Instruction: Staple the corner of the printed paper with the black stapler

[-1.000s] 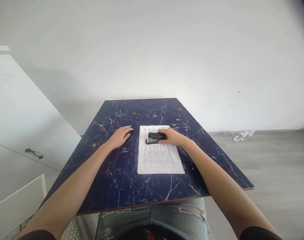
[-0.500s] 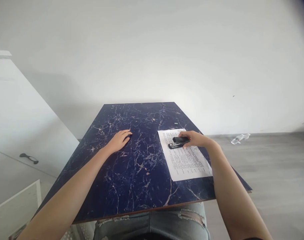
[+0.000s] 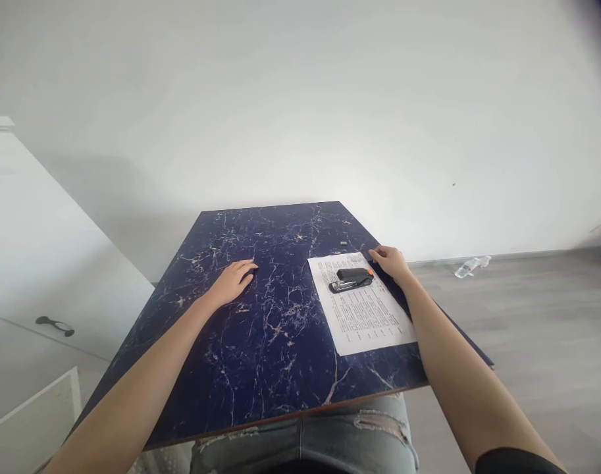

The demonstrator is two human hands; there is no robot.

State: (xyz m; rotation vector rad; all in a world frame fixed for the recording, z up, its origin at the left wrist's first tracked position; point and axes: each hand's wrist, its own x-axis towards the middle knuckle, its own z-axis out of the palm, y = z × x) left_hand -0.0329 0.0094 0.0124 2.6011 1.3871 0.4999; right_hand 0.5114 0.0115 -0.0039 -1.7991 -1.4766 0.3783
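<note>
A black stapler with an orange part (image 3: 351,280) lies on a printed sheet of paper (image 3: 366,319) on the right side of the dark blue marbled table (image 3: 280,388). Its top arm is raised from the base. Just right of the stapler and off the sheet, my right hand (image 3: 388,260) is near the table's right edge, with its fingers bent and no object visible in them. My left hand (image 3: 232,281) rests on the tabletop left of the sheet, fingers spread, holding nothing. Beyond the sheet's far edge is a small grey block (image 3: 343,243).
A white cabinet (image 3: 28,250) with a dark handle (image 3: 55,326) stands at the left. Behind the table rises a pale wall (image 3: 280,99). A clear plastic bottle (image 3: 472,266) lies on the grey floor (image 3: 527,316) to the right.
My right hand has let go of the stapler and moved right, off the sheet. The stapler stays on the paper. My left hand has hardly moved; the view has shifted slightly.
</note>
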